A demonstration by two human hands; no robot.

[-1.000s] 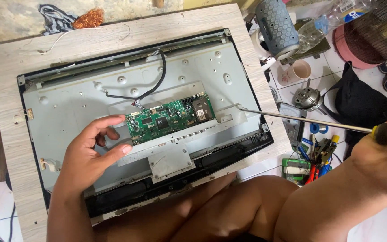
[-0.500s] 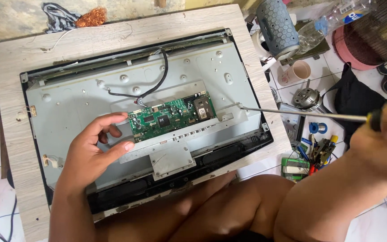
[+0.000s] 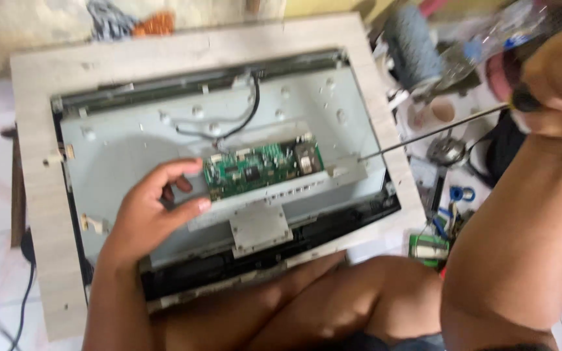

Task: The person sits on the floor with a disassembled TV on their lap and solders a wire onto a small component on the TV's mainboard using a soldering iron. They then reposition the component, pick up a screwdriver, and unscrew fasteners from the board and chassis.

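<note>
An opened flat-screen monitor (image 3: 131, 149) lies back-up on a pale wooden board (image 3: 40, 117), its grey metal plate exposed. A green circuit board (image 3: 261, 170) sits at the plate's middle on a grey metal bracket. My left hand (image 3: 151, 211) rests on the plate and pinches the left end of that bracket, thumb and fingers at the circuit board's left edge. My right hand (image 3: 557, 78) is raised at the upper right, closed on the handle of a long thin screwdriver (image 3: 434, 133). The screwdriver's tip touches the bracket's right end near the circuit board.
Black cables (image 3: 242, 123) run over the plate above the circuit board. Right of the board lie a blue-grey roll (image 3: 414, 55), a small cup (image 3: 440, 110), blue-handled tools (image 3: 460, 195) and a green part (image 3: 429, 247). My bare legs (image 3: 333, 305) lie along the near edge.
The view has shifted and blurred. My right hand has risen toward the upper right with the screwdriver, whose shaft now slopes more steeply. My left hand stays on the bracket.
</note>
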